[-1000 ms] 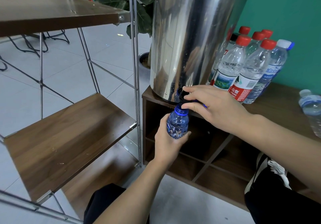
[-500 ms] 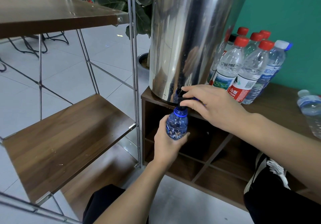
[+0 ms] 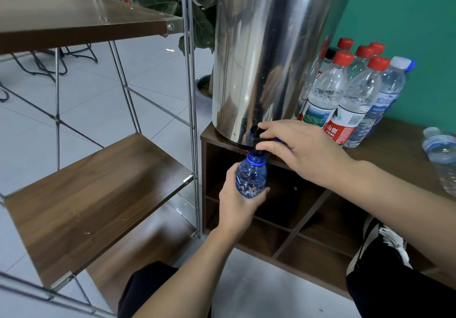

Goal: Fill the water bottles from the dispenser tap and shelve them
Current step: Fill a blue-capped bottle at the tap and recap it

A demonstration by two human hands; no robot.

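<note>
A tall steel water dispenser (image 3: 271,53) stands on a dark wooden cabinet (image 3: 399,145). My left hand (image 3: 237,204) grips a small blue bottle (image 3: 251,177) upright, its open neck right under the black tap (image 3: 255,136). My right hand (image 3: 301,150) pinches the tap between thumb and fingers. Behind the right hand, several capped clear bottles (image 3: 345,95) stand in a cluster beside the dispenser. Another clear bottle (image 3: 441,157) sits at the cabinet's right edge, partly cut off.
A metal-framed rack stands to the left with a lower wooden shelf (image 3: 93,199) and an upper shelf (image 3: 81,19). The cabinet has open cubbies (image 3: 296,219) below the tap. A potted plant (image 3: 197,16) stands behind the rack. My knees are at the bottom.
Hardly anything differs; both hands keep their hold on the bottle and the tap, and the camera has shifted very slightly.
</note>
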